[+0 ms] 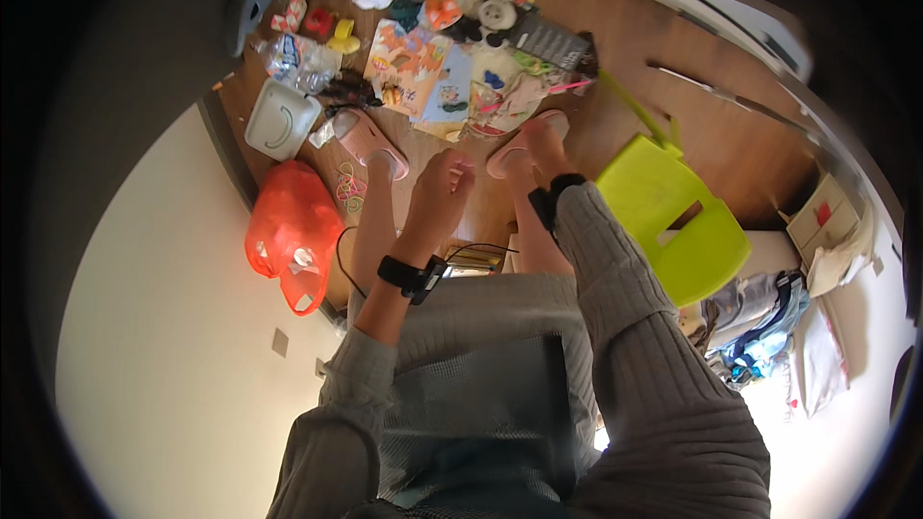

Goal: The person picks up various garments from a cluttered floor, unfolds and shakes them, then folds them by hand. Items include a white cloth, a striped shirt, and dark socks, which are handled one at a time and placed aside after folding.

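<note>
My left hand (438, 196) hangs above the wooden floor between my legs, its fingers curled in, and I see nothing in it. My right hand (545, 147) is blurred over the right pink slipper (502, 161); its fingers are hard to make out. Each wrist wears a black strap with a small device. Ahead of my feet lies a spread of clutter. In it are an orange picture book (407, 61) bearing writing, a light-blue booklet (445, 83), a dark grey box (549, 42) and an orange-and-white toy (441, 13). The left pink slipper (371, 140) is beside them.
A red plastic bag (292, 209) stands left by the wall, below a white plastic tray (277, 122). Clear plastic packaging (299, 61) and colourful loops (351, 191) lie nearby. A lime-green chair (642, 187) is close on my right. Folded clothes (757, 317) lie farther right.
</note>
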`<state>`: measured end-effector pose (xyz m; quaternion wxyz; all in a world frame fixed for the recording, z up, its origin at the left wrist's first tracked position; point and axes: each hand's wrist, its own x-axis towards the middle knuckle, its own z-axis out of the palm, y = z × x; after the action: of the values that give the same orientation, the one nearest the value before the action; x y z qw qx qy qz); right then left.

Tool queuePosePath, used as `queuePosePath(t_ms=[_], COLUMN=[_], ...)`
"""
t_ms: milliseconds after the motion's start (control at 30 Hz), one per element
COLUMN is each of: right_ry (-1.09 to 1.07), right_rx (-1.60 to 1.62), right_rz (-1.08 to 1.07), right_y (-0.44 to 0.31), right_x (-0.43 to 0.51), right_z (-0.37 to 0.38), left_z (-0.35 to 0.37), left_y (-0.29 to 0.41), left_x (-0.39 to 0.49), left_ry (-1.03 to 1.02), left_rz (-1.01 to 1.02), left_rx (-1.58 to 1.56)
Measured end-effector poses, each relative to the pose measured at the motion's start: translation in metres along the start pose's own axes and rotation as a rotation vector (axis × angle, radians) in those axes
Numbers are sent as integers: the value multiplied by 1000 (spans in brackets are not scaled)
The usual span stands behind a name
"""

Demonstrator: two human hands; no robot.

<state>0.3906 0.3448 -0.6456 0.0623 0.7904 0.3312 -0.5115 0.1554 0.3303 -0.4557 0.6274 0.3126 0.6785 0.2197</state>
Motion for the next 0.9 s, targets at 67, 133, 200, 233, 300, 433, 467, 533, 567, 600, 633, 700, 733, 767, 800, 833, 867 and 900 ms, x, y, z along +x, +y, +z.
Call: queuePosePath(t_ms=[67,133,200,233,300,433,467,533,567,600,633,700,733,767,800,833,867,900], right_ry=[-53,-53,-31,-29,-66,185,182,286,348,355,357,326,291,241,233,243,243,214], right_rx=[-270,-457,-648,-665,-266,-189,-166,-357,-468,-505,-557,-647,-687,-751,-798,-797,-830,-892], right_rz=[-368,-601,-706,-675,-541,-680,-749,-944,-995,-1062,-1098,-1181,-1228,-1225,-1248,-1263,-1220,-1130], right_y=[12,9,-17,-31,-67,-151,-170,-199,-212,-224,-234,-247,-252,-255,-256,-256,-256,-255], right_x=[56,94,117,116,106,81,78,74,74,77,80,88,92,96,98,99,99,99], right_z=[16,26,30,31,33,56,60,70,75,81,87,99,105,111,120,128,138,147], left_z=[4,6,9,9,8,1,-2,-7,-9,-11,-12,-13,-13,-13,-14,-14,-15,-17], left_y=[-10,-14,-11,-9,-2,9,10,12,12,12,12,12,12,12,12,11,10,9], left_x=[8,11,13,16,20,30,33,36,37,38,39,40,39,40,39,38,38,37], left_ry=[26,11,0,3,-19,-26,12,1,-2,5,10,37,58,77,51,27,-7,13], left_rz=[28,-34,-83,-6,122,131,173,156,143,162,180,205,213,220,197,175,147,148], left_rx=[-42,-49,40,106,209,204,281,313,329,309,291,277,280,284,281,278,278,276])
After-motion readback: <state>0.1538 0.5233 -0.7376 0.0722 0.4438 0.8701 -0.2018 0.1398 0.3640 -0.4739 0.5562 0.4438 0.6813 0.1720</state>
